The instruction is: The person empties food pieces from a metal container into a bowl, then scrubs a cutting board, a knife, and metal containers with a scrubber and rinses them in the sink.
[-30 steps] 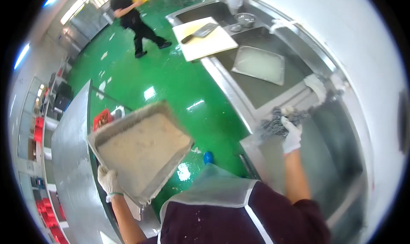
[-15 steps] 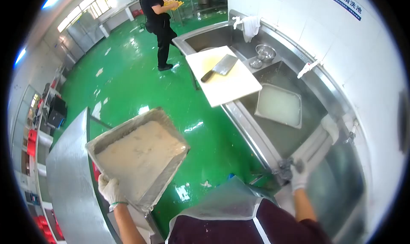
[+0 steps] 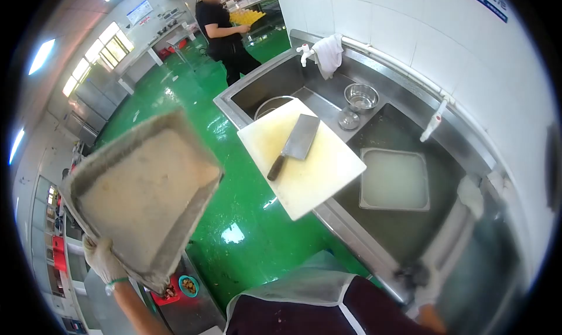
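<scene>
My left hand [image 3: 105, 260], in a white glove, grips the near rim of a deep metal tray [image 3: 199, 212] held tilted over the floor and counter. A beige, floury-looking layer covers the tray's bottom. My right hand [image 3: 426, 294], also gloved, is at the front corner of the sink divider, its fingers closed at a dark grey steel wool scrubber [image 3: 411, 273]; motion blurs both. Left of this hand, a white cutting board [image 3: 336, 165] bridges the sink edge, with a cleaver [image 3: 302, 137] lying on it.
A metal pan [image 3: 393, 180] of cloudy water sits in the steel sink [image 3: 357, 229]. Metal bowls [image 3: 361, 98] stand on the ledge behind. A cloth [image 3: 328, 55] hangs by the tap. A co-worker [image 3: 219, 30] carries a tray of yellow items. Below my left arm is a blue-green bowl [image 3: 188, 286].
The view has shifted. My left hand has carried the tray left and tilted it more toward me. My right hand sits lower in view, still at the steel wool scrubber. The co-worker has turned and stepped.
</scene>
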### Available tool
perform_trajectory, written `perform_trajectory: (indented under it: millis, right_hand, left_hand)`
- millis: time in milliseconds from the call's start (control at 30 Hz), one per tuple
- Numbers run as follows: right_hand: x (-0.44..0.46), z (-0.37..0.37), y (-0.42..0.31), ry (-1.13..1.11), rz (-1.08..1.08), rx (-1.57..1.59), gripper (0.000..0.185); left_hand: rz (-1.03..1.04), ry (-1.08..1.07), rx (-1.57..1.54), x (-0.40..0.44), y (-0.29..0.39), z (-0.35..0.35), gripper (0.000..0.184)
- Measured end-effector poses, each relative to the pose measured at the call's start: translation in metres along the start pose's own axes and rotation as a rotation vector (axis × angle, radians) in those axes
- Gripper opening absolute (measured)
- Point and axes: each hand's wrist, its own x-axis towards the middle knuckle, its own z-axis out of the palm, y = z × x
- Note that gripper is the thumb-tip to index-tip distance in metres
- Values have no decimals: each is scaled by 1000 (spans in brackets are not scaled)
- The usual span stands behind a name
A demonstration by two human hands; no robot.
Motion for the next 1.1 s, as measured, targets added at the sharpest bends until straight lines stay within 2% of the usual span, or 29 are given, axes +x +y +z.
perform_trajectory:
  millis: [33, 133, 200, 267, 333, 400, 433, 467, 533, 633, 667, 733, 833, 900, 1000, 1033, 1067, 1100]
  right_hand:
    - [-2, 13, 39, -50, 71, 51, 47]
    - [-1, 19, 27, -23, 128, 160, 51]
    - [-2, 20, 25, 2, 183, 56, 52]
    - [2, 21, 9, 9, 313, -25, 53]
    - [-6, 30, -1, 159, 424, -34, 52]
    - [-27, 54, 45, 314, 666, 447, 47]
    - [-32, 64, 35, 466, 739, 671, 44]
    - [-37, 70, -1, 618, 723, 632, 42]
    - [-24, 98, -125, 870, 663, 298, 41]
    - [-27, 134, -235, 1077, 636, 61, 45]
    - [-30, 143, -261, 1094, 676, 83, 48]
    - [-51, 152, -277, 1026, 909, 330, 51]
    - [-40, 160, -350, 1169, 1043, 438, 51]
    - [-6, 172, -413, 1245, 1037, 314, 50]
    - [13, 183, -413, 1357, 961, 361, 48]
    - [18, 188, -398, 1390, 874, 445, 47]
    - [22, 192, -375, 1397, 820, 695, 42]
    - [50, 193, -392, 1456, 821, 646, 45]
  left_hand:
    - [15, -3, -9, 21, 3, 17, 34]
    - [64, 52, -70, 70, 39, 91, 37]
    - [70, -90, -70, 129, 20, 112, 37]
    - [87, -58, -123, 177, 12, 157, 40]
    - [117, -117, -159, 227, -4, 201, 38]
    - [152, -217, -242, 269, -21, 248, 38]
    - [154, -244, -257, 283, -27, 275, 38]
    - [151, -271, -273, 295, -29, 301, 38]
    - [162, -364, -229, 316, -40, 348, 37]
    - [170, -426, -248, 351, -52, 413, 35]
    - [142, -483, -300, 361, -61, 438, 32]
    - [89, -598, -396, 371, -73, 480, 26]
    - [35, -712, -484, 364, -76, 537, 19]
    - [-15, -773, -472, 355, -94, 571, 18]
    - [-119, -844, -493, 344, -111, 621, 19]
    - [-176, -853, -507, 340, -118, 637, 20]
    - [-230, -865, -514, 338, -120, 652, 20]
    - [-215, -903, -489, 333, -124, 663, 20]
